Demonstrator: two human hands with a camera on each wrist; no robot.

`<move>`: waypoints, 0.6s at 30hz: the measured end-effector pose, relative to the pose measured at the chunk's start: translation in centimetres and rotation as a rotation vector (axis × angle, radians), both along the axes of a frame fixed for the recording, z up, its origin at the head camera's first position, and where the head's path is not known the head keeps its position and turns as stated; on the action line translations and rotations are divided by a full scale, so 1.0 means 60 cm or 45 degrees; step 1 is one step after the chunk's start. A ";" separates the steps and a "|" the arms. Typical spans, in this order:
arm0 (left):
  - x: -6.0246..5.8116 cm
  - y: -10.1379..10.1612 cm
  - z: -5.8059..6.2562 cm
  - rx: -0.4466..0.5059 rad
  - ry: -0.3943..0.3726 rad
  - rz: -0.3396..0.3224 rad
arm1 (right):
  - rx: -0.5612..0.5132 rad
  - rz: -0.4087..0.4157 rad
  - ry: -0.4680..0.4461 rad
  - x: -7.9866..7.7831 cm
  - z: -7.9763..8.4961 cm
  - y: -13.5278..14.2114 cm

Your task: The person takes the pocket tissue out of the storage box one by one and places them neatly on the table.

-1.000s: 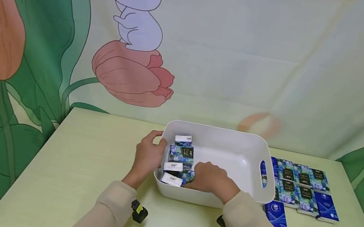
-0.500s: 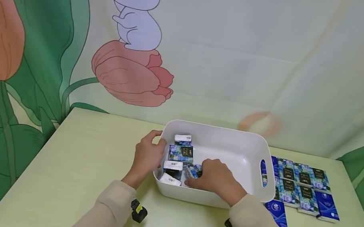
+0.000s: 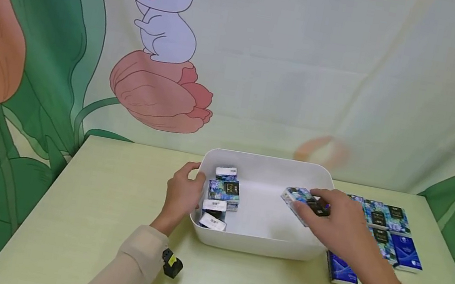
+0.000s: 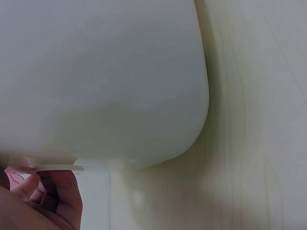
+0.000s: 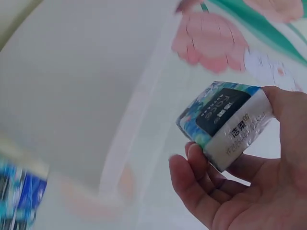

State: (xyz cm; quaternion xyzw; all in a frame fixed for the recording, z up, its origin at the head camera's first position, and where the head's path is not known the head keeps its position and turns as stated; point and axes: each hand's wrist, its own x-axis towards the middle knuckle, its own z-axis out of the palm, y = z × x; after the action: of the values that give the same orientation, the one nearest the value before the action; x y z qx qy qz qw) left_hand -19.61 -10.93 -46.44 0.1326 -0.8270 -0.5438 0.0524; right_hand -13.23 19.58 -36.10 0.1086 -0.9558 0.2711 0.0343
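Observation:
My right hand (image 3: 340, 225) pinches a blue floral pack of pocket tissues (image 3: 301, 195) between thumb and fingers, above the right part of a white plastic bin (image 3: 255, 245). Close up in the right wrist view, this tissue pack (image 5: 223, 112) shows a dark label and a printed white end. My left hand (image 3: 185, 193) grips the bin's left end, thumb at the rim; the left wrist view shows its curled fingers (image 4: 67, 194) at the handle. Several more tissue packs (image 3: 225, 191) lie along the left inside of the bin, some with white ends up.
Right of the bin, several floral tissue packs (image 3: 375, 212) lie in rows on the table (image 3: 119, 184), partly hidden by my right hand. A plain blue pack (image 3: 405, 252) ends the front row; another blue pack (image 3: 340, 271) lies nearer. A printed curtain (image 3: 268, 68) hangs behind.
My right hand has lifted a floral tissue pack from the left part of the bin and carried it rightward and up. My left hand stays at the bin's left end.

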 end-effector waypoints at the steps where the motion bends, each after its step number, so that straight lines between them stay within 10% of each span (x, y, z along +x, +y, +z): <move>1: 0.000 0.000 0.000 0.001 -0.001 0.000 | 0.002 -0.038 0.003 0.006 0.005 0.015; 7: 0.001 0.001 0.001 0.013 -0.007 0.007 | 0.018 -0.166 -0.018 0.030 0.005 0.098; 18: 0.001 0.002 0.003 0.022 -0.020 -0.006 | 0.151 -0.325 -0.273 0.061 -0.089 0.224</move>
State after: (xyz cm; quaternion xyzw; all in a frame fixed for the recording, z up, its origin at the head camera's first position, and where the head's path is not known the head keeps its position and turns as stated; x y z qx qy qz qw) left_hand -19.54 -10.79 -46.28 0.1352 -0.8230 -0.5499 0.0436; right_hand -9.56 33.02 -41.44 -0.0412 -0.9744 0.2175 -0.0401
